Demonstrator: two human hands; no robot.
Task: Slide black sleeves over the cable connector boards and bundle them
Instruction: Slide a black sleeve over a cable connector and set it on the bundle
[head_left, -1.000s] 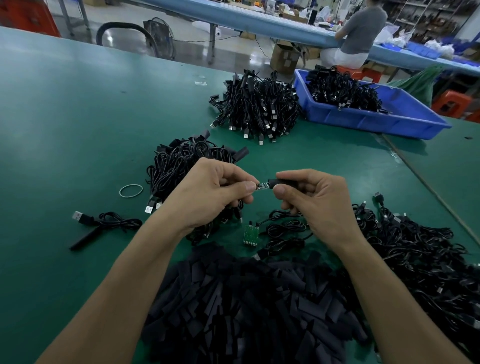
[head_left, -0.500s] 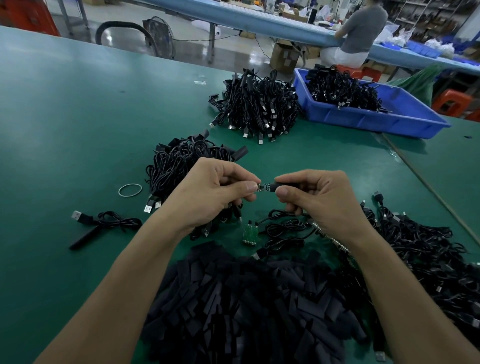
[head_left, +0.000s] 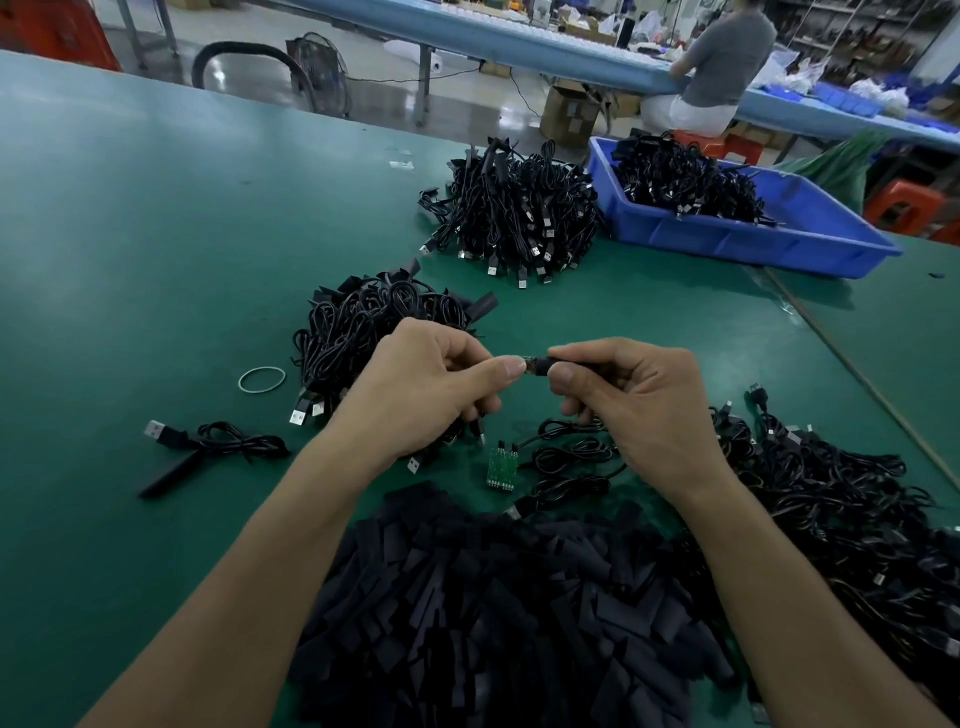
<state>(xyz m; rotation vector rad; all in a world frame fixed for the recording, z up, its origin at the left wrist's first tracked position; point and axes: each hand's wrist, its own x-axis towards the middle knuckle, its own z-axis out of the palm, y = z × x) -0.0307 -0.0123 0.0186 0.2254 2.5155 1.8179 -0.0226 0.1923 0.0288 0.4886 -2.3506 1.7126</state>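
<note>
My left hand (head_left: 423, 387) pinches the end of a small connector board (head_left: 530, 364) between thumb and fingers. My right hand (head_left: 631, 397) pinches a black sleeve (head_left: 545, 366) that covers most of that board; only a sliver of board shows between the two hands. Both are held above the green table (head_left: 156, 260). A heap of loose black sleeves (head_left: 493, 613) lies close in front of me. A bare green connector board (head_left: 503, 466) with its black cable (head_left: 571, 457) lies on the table under my hands.
A pile of sleeved cables (head_left: 374, 322) sits behind my left hand, a rubber band (head_left: 262, 379) and a single USB cable (head_left: 208, 444) to its left. Unsleeved cables (head_left: 831, 499) spread at the right. Farther back are a bundled cable heap (head_left: 514, 213) and a blue bin (head_left: 737, 228).
The black sleeve has slid left over the board, so less of the board shows between my fingers. Both hands have stayed nearly in place.
</note>
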